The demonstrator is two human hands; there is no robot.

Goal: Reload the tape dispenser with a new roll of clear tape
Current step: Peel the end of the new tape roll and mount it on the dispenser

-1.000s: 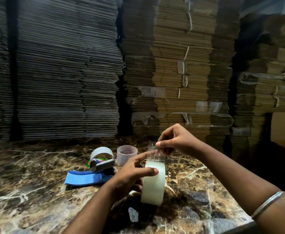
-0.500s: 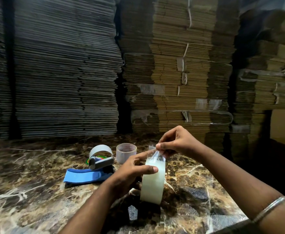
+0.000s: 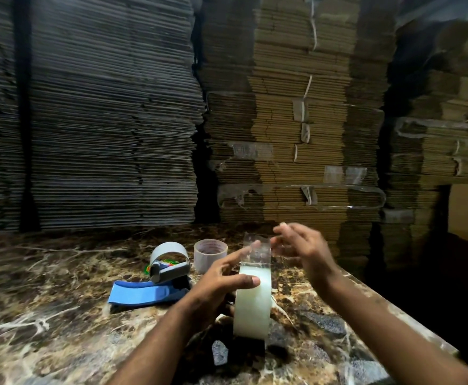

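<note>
I see the dispenser [image 3: 158, 282] lying on the marble table [image 3: 47, 315], an empty core [image 3: 210, 255] just behind it. My left hand [image 3: 221, 287] grips the upright roll [image 3: 252, 301], thumb across its face. A peeled tab [image 3: 256, 251] stands up. My right hand [image 3: 302, 248] is blurred, fingers spread, holding nothing.

flattened cardboard stacks [image 3: 110, 120] stand behind the marble table [image 3: 47, 315].

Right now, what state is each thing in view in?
New tape roll: upright on edge, free end peeled and standing up.
Left hand: grips the roll, thumb across its face.
Right hand: blurred, fingers spread by the peeled end.
Tape dispenser: lying on the marble table, untouched.
Empty core: standing on the table.
</note>
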